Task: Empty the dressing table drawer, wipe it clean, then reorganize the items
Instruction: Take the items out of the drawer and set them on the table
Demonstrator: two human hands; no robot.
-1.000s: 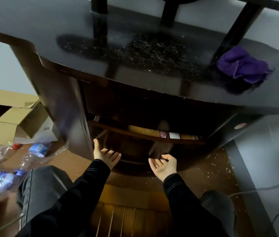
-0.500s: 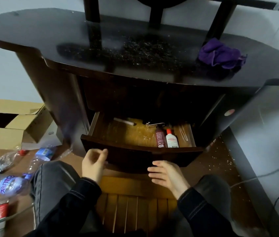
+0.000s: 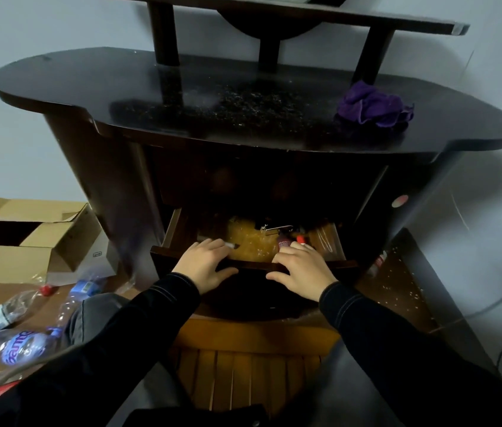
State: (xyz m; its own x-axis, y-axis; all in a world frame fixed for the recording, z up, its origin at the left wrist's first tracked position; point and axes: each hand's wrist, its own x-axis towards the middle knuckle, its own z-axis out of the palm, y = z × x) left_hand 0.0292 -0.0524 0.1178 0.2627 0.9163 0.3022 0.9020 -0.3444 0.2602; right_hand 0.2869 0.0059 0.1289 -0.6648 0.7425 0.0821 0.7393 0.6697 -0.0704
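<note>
**A:** Closest in, a slatted wooden seat (image 3: 243, 374). On the floor to the left lies a crushed water bottle (image 3: 22, 346) with a blue label, and I can't fully read the white lettering.

**B:** Now the hands! The left hand (image 3: 203, 266) and right hand (image 3: 302, 268) both grasp the drawer (image 3: 251, 265) front, fingers (image 3: 209, 246) hooked over its rim.

**A:** The drawer stands open beneath the dark tabletop (image 3: 151, 87), and its bottom is yellowish. Inside are a dark red bottle (image 3: 283, 241) and a red-capped bottle (image 3: 301, 239), their labels hidden behind the right hand.

**B:** There's a metal clip (image 3: 276, 228) behind them, and the drawer's back is lost in shadow. Farthest away, a crumpled purple cloth (image 3: 373, 107) sits on the tabletop.
</note>
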